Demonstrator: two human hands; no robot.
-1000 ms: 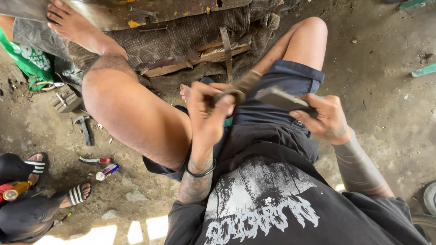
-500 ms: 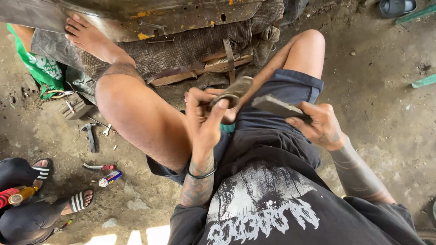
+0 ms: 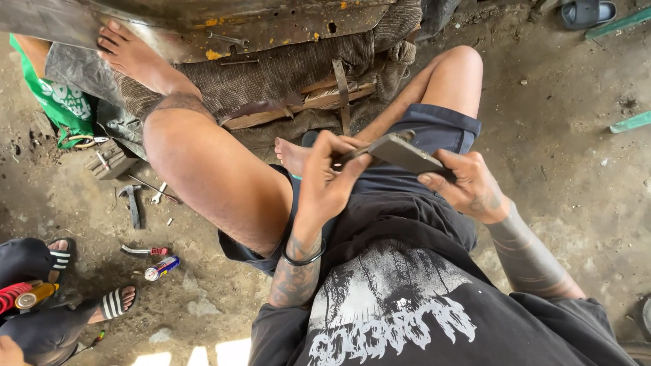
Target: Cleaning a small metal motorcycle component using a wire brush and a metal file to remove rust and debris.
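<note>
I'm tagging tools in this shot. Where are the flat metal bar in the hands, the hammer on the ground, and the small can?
flat metal bar [image 3: 407,154]: head view, middle of its flat face.
hammer [image 3: 131,203]: head view, on its handle.
small can [image 3: 161,268]: head view, middle of its body.

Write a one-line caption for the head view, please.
Seated on dirt ground, left hand and right hand grip a flat grey metal piece.

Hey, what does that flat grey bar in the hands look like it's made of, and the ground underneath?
The flat bar, held by the right hand and left hand, looks like dull, unpolished grey metal: straight edges, a matte sheen, no grain. The ground looks like rough concrete or packed dirt, dusty, stained and pitted; which one is hard to tell.
</note>
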